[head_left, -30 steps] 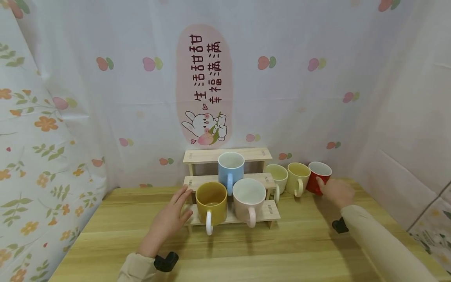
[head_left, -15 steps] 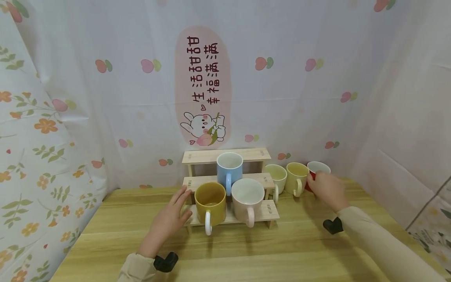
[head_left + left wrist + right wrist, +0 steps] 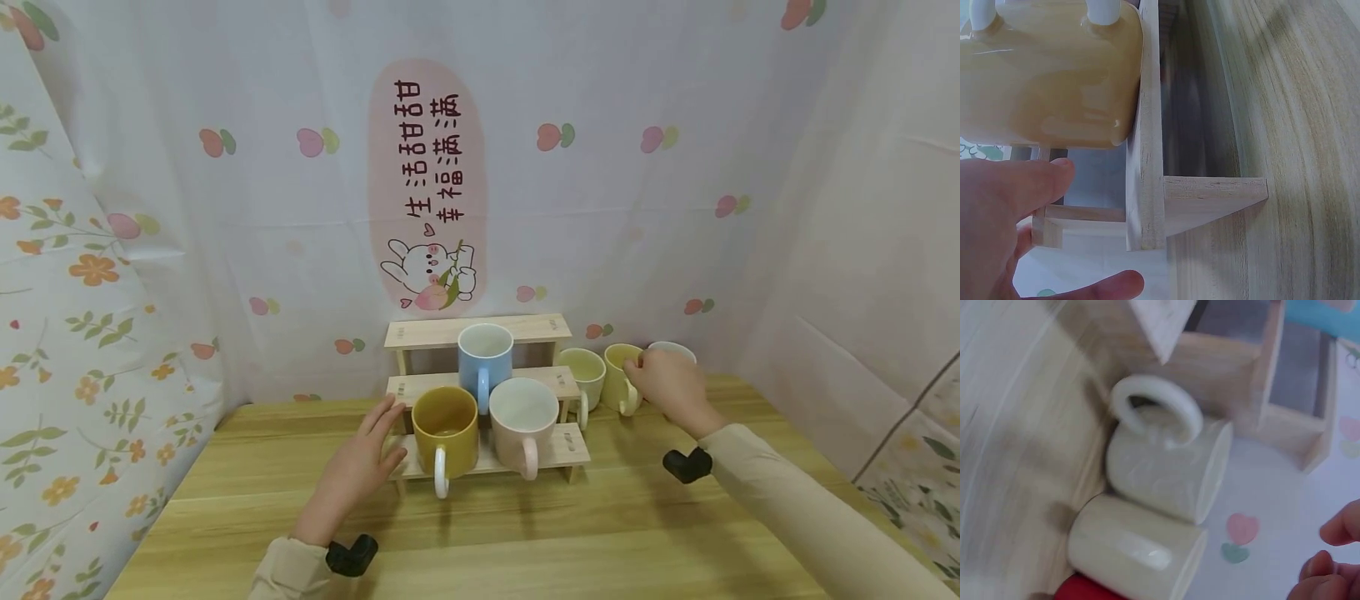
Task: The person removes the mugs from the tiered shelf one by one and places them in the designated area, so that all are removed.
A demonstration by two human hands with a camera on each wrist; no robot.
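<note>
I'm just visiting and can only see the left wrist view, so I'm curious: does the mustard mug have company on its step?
Observer: Yes. A pale pink mug stands to the right of the mustard mug, on the lowest step of the wooden stand.
Visitor: And where is the person's other hand?
Observer: The right hand is out to the right of the stand, partly hiding a red mug from the head camera.

the wood-grain table (image 3: 480, 533) bears a stepped rack (image 3: 431, 334) with a cream mug (image 3: 591, 388), yellow mug (image 3: 615, 382) and red mug (image 3: 1085, 590) beside it.
</note>
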